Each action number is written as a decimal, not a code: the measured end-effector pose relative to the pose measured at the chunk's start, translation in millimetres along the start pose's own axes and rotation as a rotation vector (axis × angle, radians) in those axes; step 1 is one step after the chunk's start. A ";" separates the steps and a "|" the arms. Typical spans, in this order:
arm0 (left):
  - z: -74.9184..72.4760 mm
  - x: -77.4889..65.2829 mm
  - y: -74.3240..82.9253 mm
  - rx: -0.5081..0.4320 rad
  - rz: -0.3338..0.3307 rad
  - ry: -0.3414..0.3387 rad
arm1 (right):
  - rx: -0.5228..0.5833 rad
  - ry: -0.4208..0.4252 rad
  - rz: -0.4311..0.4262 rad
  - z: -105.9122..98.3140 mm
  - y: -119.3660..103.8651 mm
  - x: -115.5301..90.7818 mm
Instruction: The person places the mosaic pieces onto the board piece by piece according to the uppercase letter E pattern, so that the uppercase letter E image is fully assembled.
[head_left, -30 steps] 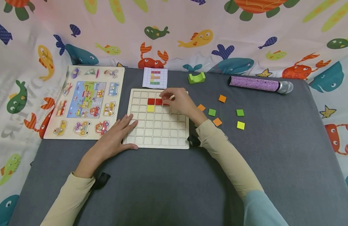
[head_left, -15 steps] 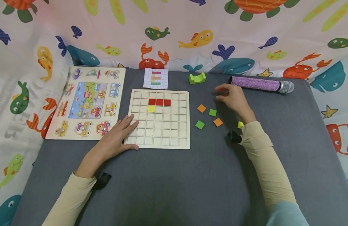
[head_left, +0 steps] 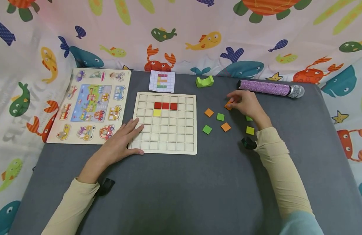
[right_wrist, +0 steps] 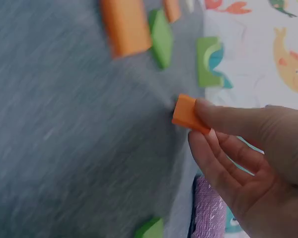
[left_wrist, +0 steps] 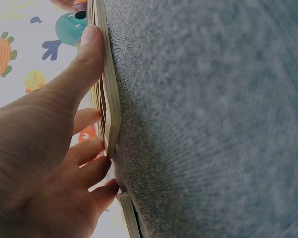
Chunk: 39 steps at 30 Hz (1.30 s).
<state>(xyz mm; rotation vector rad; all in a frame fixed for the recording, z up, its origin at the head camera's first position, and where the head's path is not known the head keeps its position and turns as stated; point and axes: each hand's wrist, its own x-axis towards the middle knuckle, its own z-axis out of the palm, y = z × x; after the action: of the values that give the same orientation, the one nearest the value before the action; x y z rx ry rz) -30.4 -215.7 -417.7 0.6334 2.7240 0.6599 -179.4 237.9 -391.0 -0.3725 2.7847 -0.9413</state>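
My right hand [head_left: 245,103] pinches an orange square tile [right_wrist: 189,113] between thumb and fingers, right of the loose tiles. With fingers spread, my left hand [head_left: 117,143] rests on the lower left corner of a wooden grid board [head_left: 169,137]; in the left wrist view the thumb [left_wrist: 87,54] lies along the board's edge. Three red tiles [head_left: 165,106] sit in a row on the board, and a yellow tile [head_left: 157,112] lies below the leftmost one. Near my right hand lie a green tile [head_left: 220,117], an orange tile [head_left: 226,127] and a yellow tile [head_left: 249,130].
A printed pattern card [head_left: 161,81] lies behind the board. To the left is a wooden picture puzzle [head_left: 63,107]. A green curved block [head_left: 204,81] and a purple glittery microphone [head_left: 263,87] lie along the back, before a sea-animal curtain [head_left: 192,19].
My right hand has left the board, where a third red tile now shows uncovered, and moved right to take hold of an orange tile. The left hand stays on the board.
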 end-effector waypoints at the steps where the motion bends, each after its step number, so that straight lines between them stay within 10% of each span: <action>1: 0.0 0.2 0.2 -0.004 -0.001 -0.002 | 0.014 -0.001 -0.001 -0.2 -1.7 0.9; 39: -0.8 0.6 -0.4 0.018 0.024 0.012 | 0.267 -0.217 -0.351 130.0 -154.6 34.0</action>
<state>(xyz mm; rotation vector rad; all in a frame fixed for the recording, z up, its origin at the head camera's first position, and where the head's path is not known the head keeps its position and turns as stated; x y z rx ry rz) -31.4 -216.0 -417.2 0.6701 2.7399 0.6473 -152.3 35.1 -400.9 -0.8803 2.4002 -1.2442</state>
